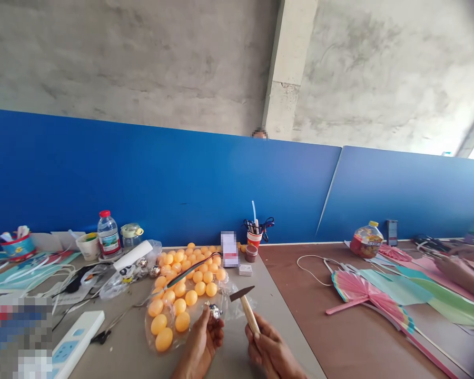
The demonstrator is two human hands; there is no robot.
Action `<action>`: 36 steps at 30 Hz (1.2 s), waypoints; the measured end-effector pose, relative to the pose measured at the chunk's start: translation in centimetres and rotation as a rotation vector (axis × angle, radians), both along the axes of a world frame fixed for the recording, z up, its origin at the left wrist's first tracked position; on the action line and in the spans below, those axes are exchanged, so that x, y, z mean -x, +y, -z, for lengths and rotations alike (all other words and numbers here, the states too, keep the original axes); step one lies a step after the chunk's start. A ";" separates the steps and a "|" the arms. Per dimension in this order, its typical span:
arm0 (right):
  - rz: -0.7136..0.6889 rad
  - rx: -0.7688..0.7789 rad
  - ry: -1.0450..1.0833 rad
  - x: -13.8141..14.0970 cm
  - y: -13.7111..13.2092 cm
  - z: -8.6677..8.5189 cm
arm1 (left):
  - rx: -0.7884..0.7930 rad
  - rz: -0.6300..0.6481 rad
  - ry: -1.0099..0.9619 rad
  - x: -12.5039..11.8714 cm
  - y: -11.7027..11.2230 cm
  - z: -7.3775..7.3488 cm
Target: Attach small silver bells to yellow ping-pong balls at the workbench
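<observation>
My left hand (pixel 204 337) is closed around a small shiny silver ball (pixel 215 312), which sticks up between thumb and fingers. My right hand (pixel 272 345) grips the wooden handle of a small hammer (pixel 248 313). Its dark, narrow head is raised to the right of the silver ball, apart from it. Just beyond my left hand, many orange table tennis balls (pixel 190 298) lie in a clear plastic bag. More silver balls (pixel 155 271) rest to the left of that bag.
A power strip (pixel 79 342) lies front left, with cables behind it. Farther back stand a water bottle (pixel 109 236), a glass jar (pixel 131 235) and a cup of tools (pixel 254 239). On the right are a pink paper fan (pixel 363 295) and another person's hand (pixel 458 266). A blue partition (pixel 161 184) closes off the back.
</observation>
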State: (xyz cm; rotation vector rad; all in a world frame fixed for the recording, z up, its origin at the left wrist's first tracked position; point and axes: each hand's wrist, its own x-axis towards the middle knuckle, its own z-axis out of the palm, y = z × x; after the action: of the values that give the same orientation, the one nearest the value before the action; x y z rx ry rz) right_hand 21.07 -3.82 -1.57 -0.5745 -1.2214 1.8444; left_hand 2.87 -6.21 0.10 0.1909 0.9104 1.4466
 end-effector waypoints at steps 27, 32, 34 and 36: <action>-0.149 0.114 -0.036 1.2 0.1 0.4 | -0.128 -0.012 0.229 -0.3 0.5 1.6; -0.059 0.109 0.040 1.1 0.2 0.7 | -0.070 -0.036 0.186 -0.1 0.5 1.6; -0.082 0.123 0.023 1.1 0.1 0.8 | -0.100 -0.040 0.219 -0.3 0.5 1.7; -0.159 0.137 -0.027 1.1 0.0 0.9 | -0.118 -0.046 0.251 -0.5 0.6 1.9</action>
State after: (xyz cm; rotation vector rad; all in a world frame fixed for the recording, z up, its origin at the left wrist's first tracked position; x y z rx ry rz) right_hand 19.95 -3.81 -2.45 -0.5936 -1.1940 2.0719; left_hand 3.36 -5.64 -1.81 0.4496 1.0382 1.5433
